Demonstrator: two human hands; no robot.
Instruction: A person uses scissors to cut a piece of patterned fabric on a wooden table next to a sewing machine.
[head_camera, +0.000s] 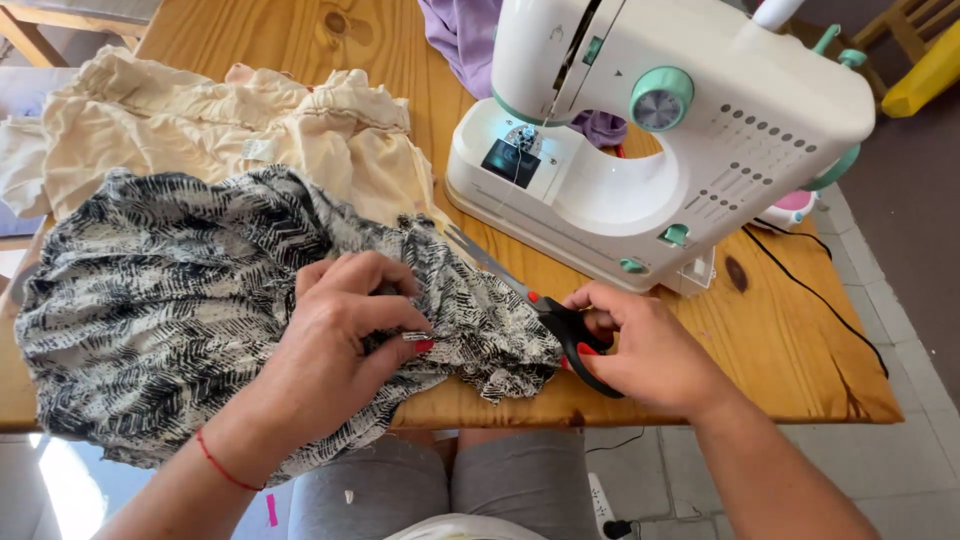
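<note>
Black-and-white patterned fabric (170, 300) lay bunched across the near left part of the wooden table (780, 350), its edge spilling over the front rim. Left hand (340, 340) pressed down on the fabric's right portion, fingers curled and pinching a fold, palm flat on the cloth. Right hand (650, 350) sat at 3 o'clock from the left, just beside the fabric's right end, fingers through the black handles of the scissors (530, 300), closed around them. Scissors' long axis ran from 4 o'clock at the handles to 10 o'clock at the tip; blades lay along the fabric's far edge, pointing toward the cream cloth (200, 120). Blades looked nearly closed, though whether cloth sat between them could not be told. Right hand was nearer the fabric's loose end; left held the bulk. White sewing machine (660, 130) with mint knobs stood at 12 o'clock from the right hand, close behind the scissors. Purple cloth (460, 35) lay behind the machine.
</note>
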